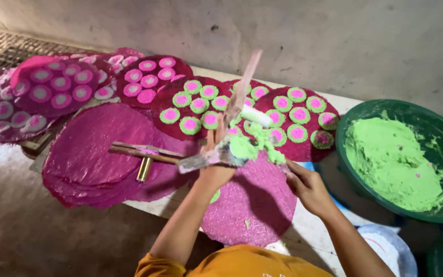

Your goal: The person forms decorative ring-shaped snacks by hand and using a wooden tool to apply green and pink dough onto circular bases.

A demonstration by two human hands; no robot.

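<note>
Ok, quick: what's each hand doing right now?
Left hand: closed on a flat scraper loaded with green paste.
Right hand: fingers curled by the paste; a grip cannot be told.

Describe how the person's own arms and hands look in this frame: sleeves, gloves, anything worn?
Both forearms are bare, with no gloves, watch or rings visible on the left hand or the right hand. An orange-yellow garment shows at the bottom edge, its sleeve ending near the left upper arm. Green paste dots the fingers.
</note>
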